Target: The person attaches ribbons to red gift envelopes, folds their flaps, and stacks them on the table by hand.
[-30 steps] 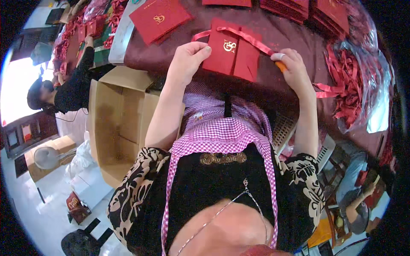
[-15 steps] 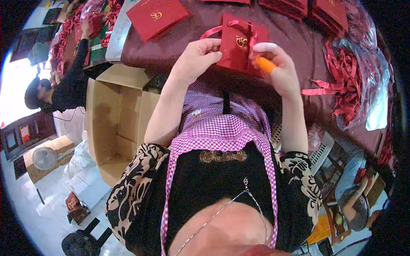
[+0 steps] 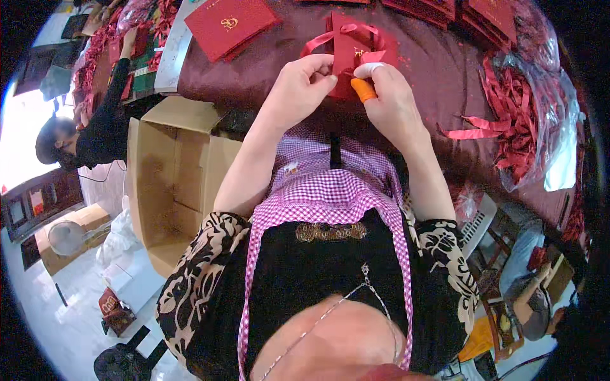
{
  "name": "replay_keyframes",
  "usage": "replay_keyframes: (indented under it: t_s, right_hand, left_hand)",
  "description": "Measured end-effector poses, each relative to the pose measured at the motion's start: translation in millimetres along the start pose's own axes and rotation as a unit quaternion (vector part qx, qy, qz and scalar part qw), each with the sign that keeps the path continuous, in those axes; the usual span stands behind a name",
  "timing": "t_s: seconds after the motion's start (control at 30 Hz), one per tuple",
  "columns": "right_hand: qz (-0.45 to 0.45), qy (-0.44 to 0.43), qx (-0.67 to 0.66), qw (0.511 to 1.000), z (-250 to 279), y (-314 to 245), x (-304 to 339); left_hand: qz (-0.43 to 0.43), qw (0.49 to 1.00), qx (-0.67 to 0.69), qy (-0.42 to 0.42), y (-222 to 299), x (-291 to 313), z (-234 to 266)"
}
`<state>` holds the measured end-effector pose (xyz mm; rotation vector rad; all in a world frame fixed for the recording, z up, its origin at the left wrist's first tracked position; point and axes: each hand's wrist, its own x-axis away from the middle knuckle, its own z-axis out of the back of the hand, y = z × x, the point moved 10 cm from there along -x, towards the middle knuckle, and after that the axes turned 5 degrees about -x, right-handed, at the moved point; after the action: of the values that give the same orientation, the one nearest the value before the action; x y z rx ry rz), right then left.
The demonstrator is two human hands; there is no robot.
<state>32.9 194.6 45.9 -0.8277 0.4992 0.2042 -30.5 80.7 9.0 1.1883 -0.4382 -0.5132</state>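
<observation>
A small red paper bag (image 3: 345, 60) with a gold monogram lies on the dark red cloth in front of me. A red satin ribbon (image 3: 353, 30) loops across its top. My left hand (image 3: 304, 89) pinches the bag's left edge between thumb and fingers. Over the bag's front, my right hand (image 3: 389, 94) is closed in a pinch at a ribbon end and partly covers the monogram. An orange finger cover (image 3: 363, 90) and a white one sit on two of its digits. The exact grip of the right fingertips is partly hidden.
Stacks of red bags (image 3: 230, 24) lie at the far left and far right of the cloth. Loose ribbons (image 3: 515, 120) spill from a clear plastic bag on the right. An open cardboard box (image 3: 175, 184) stands at my left. Another person (image 3: 95, 136) works at far left.
My right hand has moved left and inward over the bag, now covering part of the monogram. The ribbon loop on top has shifted. My left hand stays at the bag's left edge.
</observation>
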Motion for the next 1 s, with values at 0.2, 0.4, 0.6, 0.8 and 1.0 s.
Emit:
replay_keyframes:
  t_s: [0.2,0.4,0.6,0.8,1.0]
  right_hand:
    - [0.035,-0.03,0.042,0.998,4.6,-14.2,-6.2]
    - [0.027,-0.068,0.057,0.996,7.5,-19.3,-11.4]
    - [-0.012,-0.126,0.061,0.99,9.4,-21.0,-19.7]
    - [-0.004,-0.159,0.132,0.979,11.5,-37.3,-32.6]
    - [-0.015,-0.144,0.132,0.981,16.2,-38.3,-24.5]
  left_hand:
    - [-0.059,0.994,-0.078,0.054,20.4,4.4,6.5]
    - [-0.113,0.978,-0.158,0.082,43.5,9.4,5.4]
    - [-0.151,0.964,-0.199,0.089,54.5,15.5,2.4]
    - [-0.229,0.914,-0.31,0.129,88.7,28.3,-6.5]
    - [-0.229,0.932,-0.251,0.125,90.0,31.0,-10.1]
